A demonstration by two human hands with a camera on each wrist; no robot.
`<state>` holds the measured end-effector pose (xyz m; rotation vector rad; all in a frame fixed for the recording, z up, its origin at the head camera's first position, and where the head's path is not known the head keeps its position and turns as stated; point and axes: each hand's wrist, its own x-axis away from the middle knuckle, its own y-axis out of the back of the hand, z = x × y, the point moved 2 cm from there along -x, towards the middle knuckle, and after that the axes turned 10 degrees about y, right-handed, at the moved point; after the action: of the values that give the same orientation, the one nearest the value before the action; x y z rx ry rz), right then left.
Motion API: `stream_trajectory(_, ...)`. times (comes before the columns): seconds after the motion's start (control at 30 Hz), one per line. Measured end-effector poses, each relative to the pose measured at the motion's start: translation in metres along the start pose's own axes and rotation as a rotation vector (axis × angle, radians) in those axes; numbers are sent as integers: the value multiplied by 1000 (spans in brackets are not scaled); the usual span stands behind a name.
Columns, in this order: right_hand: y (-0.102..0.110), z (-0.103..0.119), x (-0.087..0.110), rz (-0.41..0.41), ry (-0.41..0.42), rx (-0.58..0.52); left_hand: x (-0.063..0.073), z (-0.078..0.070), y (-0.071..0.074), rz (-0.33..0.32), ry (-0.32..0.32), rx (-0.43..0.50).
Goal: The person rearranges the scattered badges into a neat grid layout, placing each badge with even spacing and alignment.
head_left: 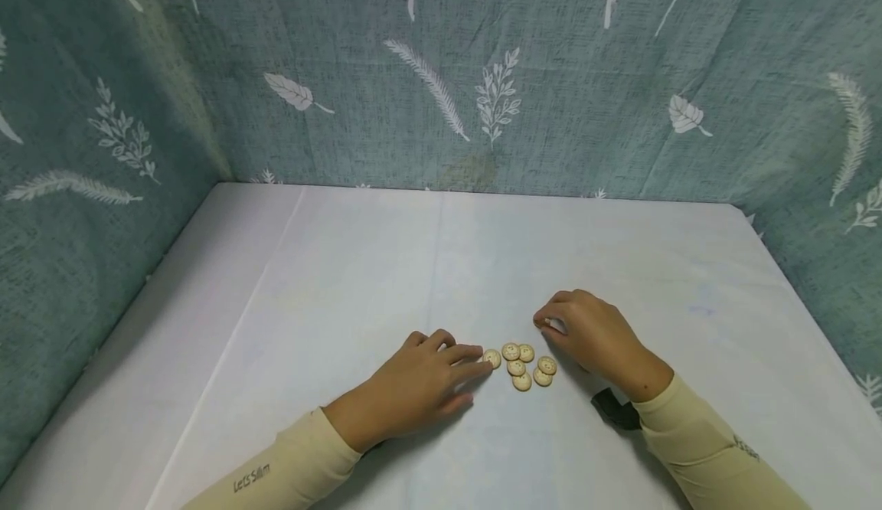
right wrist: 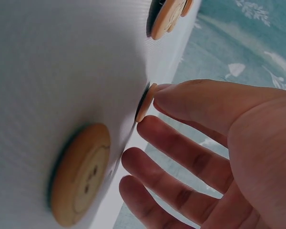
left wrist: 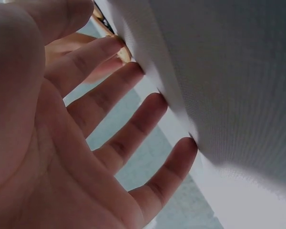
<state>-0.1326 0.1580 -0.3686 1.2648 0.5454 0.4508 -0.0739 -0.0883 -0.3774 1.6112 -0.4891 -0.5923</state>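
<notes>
Several round wooden buttons (head_left: 516,367) lie in a loose group on the white cloth, some overlapping. My left hand (head_left: 430,376) is spread palm-down at the group's left side, its index and middle fingertips beside a single button (head_left: 492,358). In the left wrist view its fingers (left wrist: 133,126) are nearly straight, with the tips resting on the cloth. Above and right of the group, my right hand (head_left: 591,335) pinches a button (right wrist: 146,103) between thumb and index finger, low at the cloth. Its other fingers are slightly bent. Another button (right wrist: 83,176) looms close in the right wrist view.
The white cloth (head_left: 331,265) covers the table out to its back edge. Green leaf-patterned fabric (head_left: 386,96) hangs behind it and along both sides. A black strap (head_left: 615,409) shows beneath my right wrist.
</notes>
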Motion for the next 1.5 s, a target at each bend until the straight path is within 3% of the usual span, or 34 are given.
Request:
stream_trajectory(0.23, 0, 0, 0, 9, 5, -2, 0, 0, -1, 13, 16, -4)
stream_trajectory(0.6, -1, -1, 2, -13, 31, 8, 0, 2, -4, -41, 8, 33)
stream_trajectory(0.87, -3, -2, 1, -22, 33, 9, -1, 1, -3, 13, 32, 24)
stream_trajectory(1.1, -4, -3, -2, -23, 16, 13, -1, 2, -4, -14, 27, 23)
stream_trajectory(1.3, -2, -3, -5, -20, 7, 18, -2, 4, -4, 10, 40, 38)
stream_trajectory(1.5, -2, -5, -4, 4, -14, 1, -2, 3, -5, -7, 30, 52)
